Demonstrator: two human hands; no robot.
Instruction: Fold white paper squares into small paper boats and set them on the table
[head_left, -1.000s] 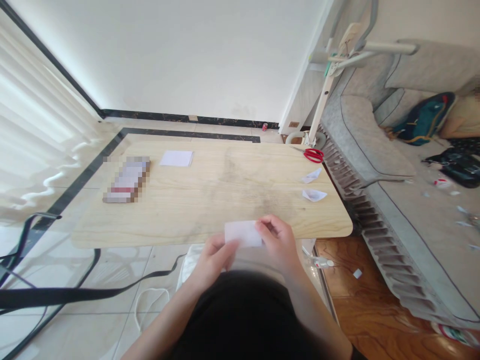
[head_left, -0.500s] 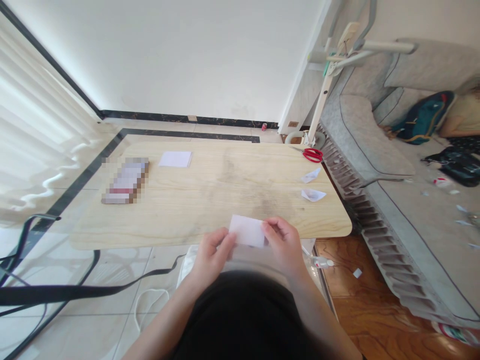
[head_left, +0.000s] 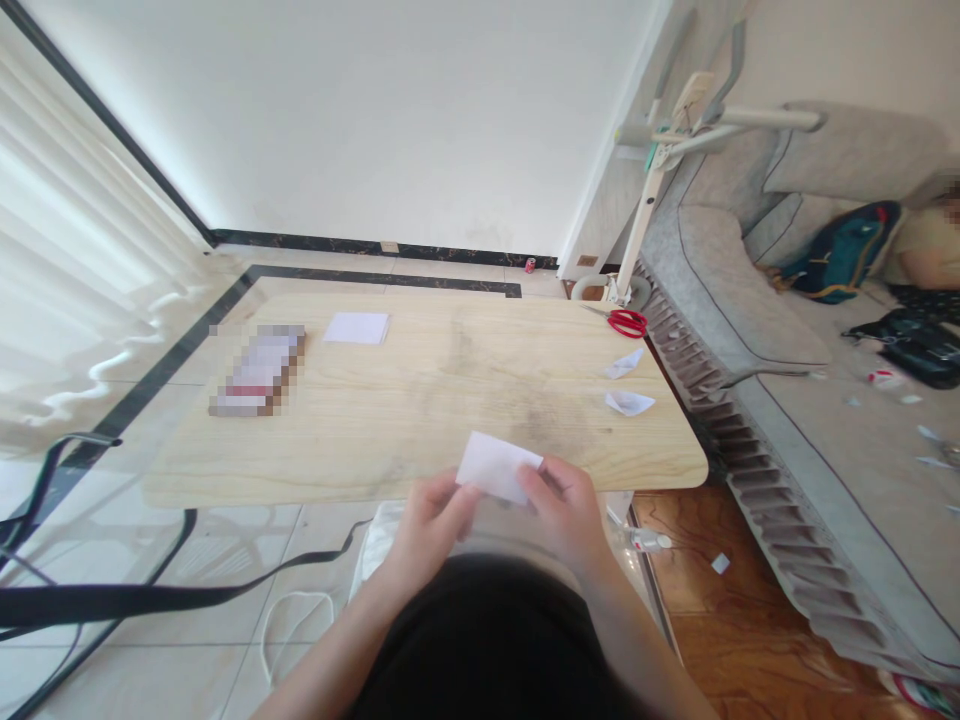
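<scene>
A small white rectangle of paper (head_left: 495, 466) is held up over the table's near edge, slightly tilted. My left hand (head_left: 439, 515) pinches its lower left corner between thumb and fingers. At the right side of the paper, my right hand (head_left: 564, 498) grips it with the thumb on the near face. Two folded white paper pieces, one (head_left: 625, 364) behind the other (head_left: 629, 403), lie at the table's right end. Near the far left of the table rests a stack of white paper (head_left: 356, 328).
Red-handled scissors (head_left: 627, 322) lie at the far right corner of the wooden table (head_left: 360, 400). A blurred-out box-like object (head_left: 259, 370) is on the left. Right of the table stands a grey sofa (head_left: 810, 430) with a backpack (head_left: 847, 250) and a seated person. A black strap (head_left: 150, 603) crosses the lower left.
The paper has tilted, its right side dropping a little, and my right thumb has moved further onto its face. The whole view has shifted slightly. Things on the table stay put.
</scene>
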